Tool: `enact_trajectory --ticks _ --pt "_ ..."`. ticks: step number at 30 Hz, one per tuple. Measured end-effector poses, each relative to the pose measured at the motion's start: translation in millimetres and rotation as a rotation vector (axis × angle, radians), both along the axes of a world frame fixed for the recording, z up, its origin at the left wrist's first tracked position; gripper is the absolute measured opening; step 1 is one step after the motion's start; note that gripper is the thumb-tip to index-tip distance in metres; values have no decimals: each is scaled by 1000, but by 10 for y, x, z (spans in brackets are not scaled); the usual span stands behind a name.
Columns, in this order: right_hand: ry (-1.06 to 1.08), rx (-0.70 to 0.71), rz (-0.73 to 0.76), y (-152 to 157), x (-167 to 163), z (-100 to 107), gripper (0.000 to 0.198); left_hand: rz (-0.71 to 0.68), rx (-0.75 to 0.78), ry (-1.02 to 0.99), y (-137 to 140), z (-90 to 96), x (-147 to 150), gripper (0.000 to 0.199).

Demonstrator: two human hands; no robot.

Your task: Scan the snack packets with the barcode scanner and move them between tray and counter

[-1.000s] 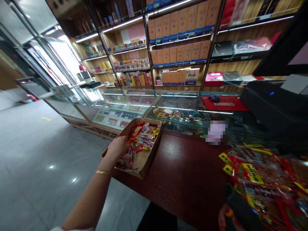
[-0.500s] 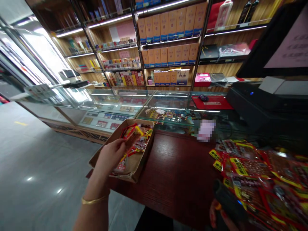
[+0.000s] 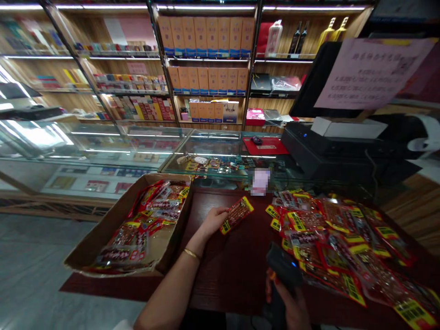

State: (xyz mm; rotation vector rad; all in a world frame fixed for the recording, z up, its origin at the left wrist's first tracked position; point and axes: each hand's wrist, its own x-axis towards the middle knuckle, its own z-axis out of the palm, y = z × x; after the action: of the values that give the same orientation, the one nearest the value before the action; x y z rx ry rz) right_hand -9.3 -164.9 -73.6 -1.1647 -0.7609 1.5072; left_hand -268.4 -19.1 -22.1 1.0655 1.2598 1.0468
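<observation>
My left hand point(image 3: 215, 221) is closed on one end of a snack packet point(image 3: 238, 214), a flat one with brown contents and yellow label ends. The packet is held over the dark red wooden counter point(image 3: 220, 270). In my right hand point(image 3: 287, 298) is a black barcode scanner point(image 3: 282, 266) with a small blue light, its head pointing up and left. Left of my forearm stands an open cardboard box point(image 3: 165, 254) partly filled with similar packets point(image 3: 127, 238). To the right of the scanner lies a large loose pile of packets point(image 3: 330, 229).
A glass display case point(image 3: 213, 142) runs behind the counter, with a red mat point(image 3: 271, 146) and a mouse point(image 3: 256, 140) on it. At right stands a monitor point(image 3: 318, 82) with a paper notice over a black machine point(image 3: 305, 146). Shelves of boxes point(image 3: 209, 36) line the wall.
My left hand has come out of the cardboard box to the right, bringing a packet over the counter. My view has turned rightward. The scanner stays in my right hand.
</observation>
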Motion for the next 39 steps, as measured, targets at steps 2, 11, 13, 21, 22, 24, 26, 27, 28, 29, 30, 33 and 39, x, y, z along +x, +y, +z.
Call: enact_trajectory --ticks 2,11,13,21,22,24,26,27,28,29,30,33,39 --pt "-61 -14 3 -14 -52 86 49 5 42 51 -47 -31 -63 38" --pt "-336 91 30 -113 -71 347 52 -236 595 981 -230 115 -64 41" --pt "-377 97 38 -104 4 310 52 -307 598 994 -272 188 -30 33" --pt "-407 30 145 -43 374 154 53 -246 488 1034 -286 87 61 67" --pt "-410 22 149 -43 398 154 52 -261 468 1038 -284 57 71 67" --pt "-432 13 159 -45 421 162 52 -273 448 1006 -274 14 82 59" --pt "-484 22 160 -42 417 181 55 -262 417 915 -256 -8 72 52" --pt "-523 32 157 -38 409 195 56 -258 387 846 -245 -16 59 47" --pt "-569 44 156 -32 399 214 58 -254 352 767 -232 -23 42 43" --pt "-619 54 156 -26 389 237 59 -253 318 689 -220 -30 24 40" --pt "-669 60 158 -21 379 264 60 -245 294 623 -209 -37 6 38" --pt "-772 54 166 -20 365 361 64 -197 298 541 -188 -43 -34 42" --pt "-882 113 205 -50 413 511 65 -129 350 598 -186 -15 -20 48"
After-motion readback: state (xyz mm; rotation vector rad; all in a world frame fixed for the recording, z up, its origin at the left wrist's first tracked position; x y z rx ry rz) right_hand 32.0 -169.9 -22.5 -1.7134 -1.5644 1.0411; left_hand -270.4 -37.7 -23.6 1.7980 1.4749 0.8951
